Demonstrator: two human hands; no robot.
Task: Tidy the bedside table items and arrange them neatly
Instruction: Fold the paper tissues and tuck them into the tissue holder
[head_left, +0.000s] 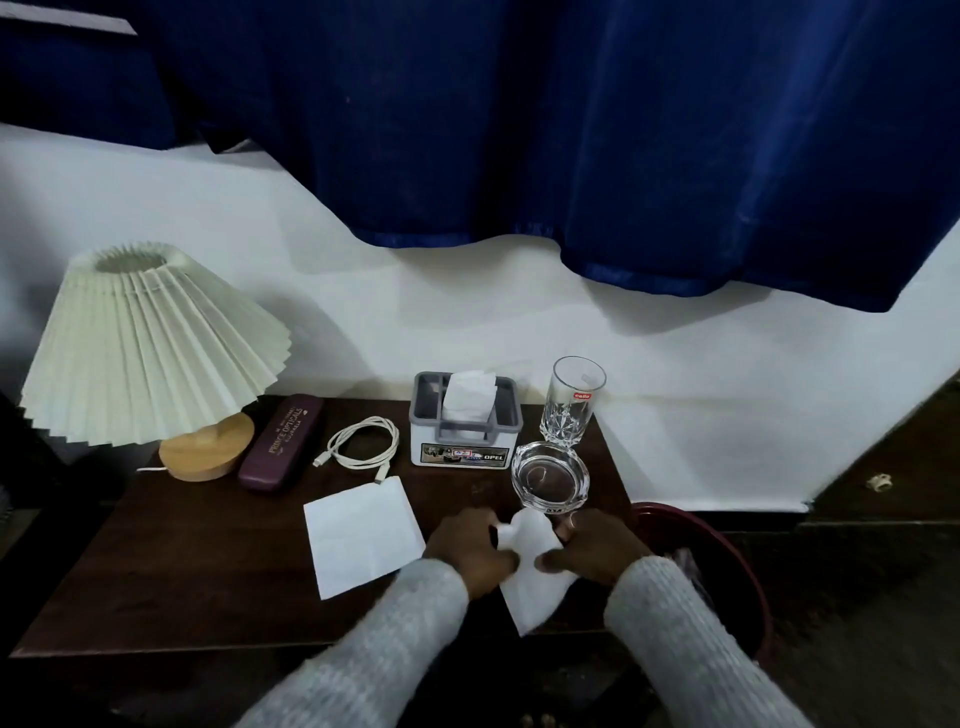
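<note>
The left hand (470, 545) and right hand (592, 548) both pinch a white tissue (530, 577) at the front edge of the bedside table (182, 571), where a stray knuckle could knock the glass ashtray (550, 480) just behind it.

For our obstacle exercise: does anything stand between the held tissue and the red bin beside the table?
Nothing visible does: the tissue, held by left hand and right hand, is near the red bin; the ashtray sits behind.
</note>
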